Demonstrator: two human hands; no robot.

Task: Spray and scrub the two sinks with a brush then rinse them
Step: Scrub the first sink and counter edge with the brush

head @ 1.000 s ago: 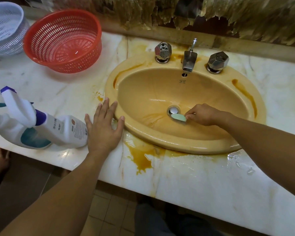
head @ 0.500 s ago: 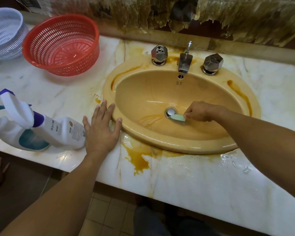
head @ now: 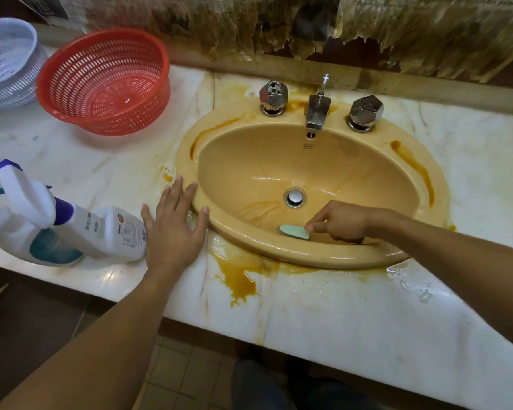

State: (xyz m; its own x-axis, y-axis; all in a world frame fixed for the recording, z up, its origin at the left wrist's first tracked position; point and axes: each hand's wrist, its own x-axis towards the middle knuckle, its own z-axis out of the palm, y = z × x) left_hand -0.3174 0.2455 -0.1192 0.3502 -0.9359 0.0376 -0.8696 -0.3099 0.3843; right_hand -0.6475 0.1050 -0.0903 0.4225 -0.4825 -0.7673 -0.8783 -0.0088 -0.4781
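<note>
Reading the print comes to little: the white spray bottle [head: 101, 232], lying on its side at nine o'clock from the sink [head: 439, 184], carries a label with a round orange logo, lines of text and a barcode, all too small to make out, and the small mark on the bowl wall under the faucet [head: 317, 110] is no clearer. A second white bottle [head: 9, 232] lies just behind it, with a teal patch low down that could be liquid or label. At ten o'clock a red perforated basket [head: 116, 122] sits tilted on the marble countertop [head: 353, 315], a pale fleck on its bottom; a white basket [head: 9, 63] stands beside it at the frame edge. The bowl holds a wet brown film round the drain [head: 294, 197], and a brown puddle [head: 237, 276] spreads over the counter at seven o'clock. The left hand [head: 175, 229] lies flat on the counter at eight o'clock, fingers straight and spread, two fingertips touching the rim and the thumb just beside the bottle's base. The right hand [head: 341, 221] is curled round the handle of the brush [head: 293, 231], whose pale green head juts toward nine o'clock against the bowl's near wall, at six o'clock from the drain.
</note>
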